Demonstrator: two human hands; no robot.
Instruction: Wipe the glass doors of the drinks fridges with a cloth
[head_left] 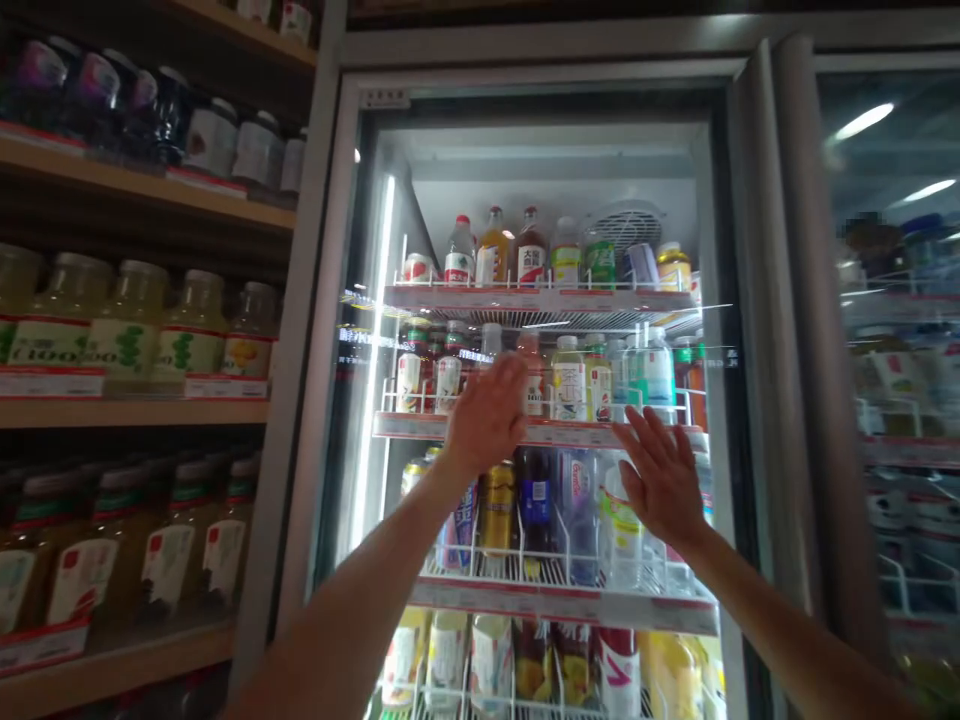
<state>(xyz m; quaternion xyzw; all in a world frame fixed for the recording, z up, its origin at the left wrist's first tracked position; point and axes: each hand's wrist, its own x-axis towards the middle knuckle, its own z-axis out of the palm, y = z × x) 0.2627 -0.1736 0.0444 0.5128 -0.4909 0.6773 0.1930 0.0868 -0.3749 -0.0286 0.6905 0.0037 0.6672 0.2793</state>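
Observation:
Both my hands are raised flat against the glass door (375, 400) of a drinks fridge. My left hand (489, 412) is open, fingers together and stretched out, level with the second shelf (555, 432) of bottles. My right hand (661, 476) is open too, fingers spread, a little lower and to the right, in front of the third row of cans and bottles (525, 510). Neither hand holds anything. Behind the glass stand several wire shelves packed with drinks, the top shelf (540, 298) carrying bottles and cans.
Wooden shelves (135, 410) on the left hold rows of jars and bottles with price tags. A second fridge door (892, 400) stands to the right, its frame (757, 330) next to my right hand. A fan grille (626, 225) sits at the fridge's top back.

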